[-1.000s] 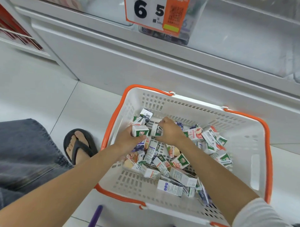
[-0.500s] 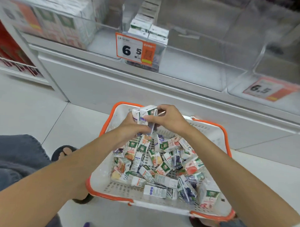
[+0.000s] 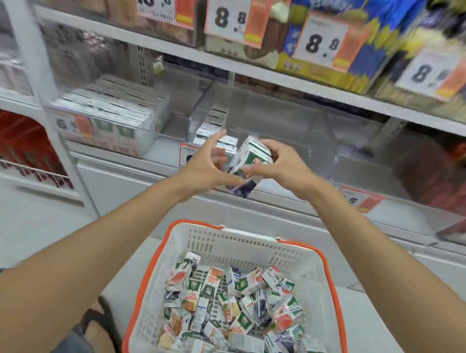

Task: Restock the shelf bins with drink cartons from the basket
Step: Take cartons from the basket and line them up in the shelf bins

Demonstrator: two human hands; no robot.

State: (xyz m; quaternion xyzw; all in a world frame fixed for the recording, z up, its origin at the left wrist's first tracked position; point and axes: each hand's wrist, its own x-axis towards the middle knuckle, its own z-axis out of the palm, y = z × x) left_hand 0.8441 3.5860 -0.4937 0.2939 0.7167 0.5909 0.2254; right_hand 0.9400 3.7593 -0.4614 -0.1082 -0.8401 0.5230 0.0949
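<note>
Holding position recorded in front of the lower shelf: your right hand (image 3: 282, 165) has its fingers curled over the top of the held cartons (image 3: 249, 158) and its thumb against their near face. It grips a small tilted bundle, white and green above, dark purple at the bottom. Your left hand (image 3: 207, 166) is spread wide, fingers straight and pointing up, thumb reaching towards the bundle's lower edge; blur prevents confirming contact. The bundle is in the air, above the basket (image 3: 326, 272) and just before the narrow bin (image 3: 211, 122), which holds a short row of cartons. The stocked bin (image 3: 115, 114) lies to its left, the clear bin (image 3: 289, 130) to its right. The white, orange-rimmed basket sits below your forearms, with loose cartons (image 3: 230, 308) heaped inside.
</note>
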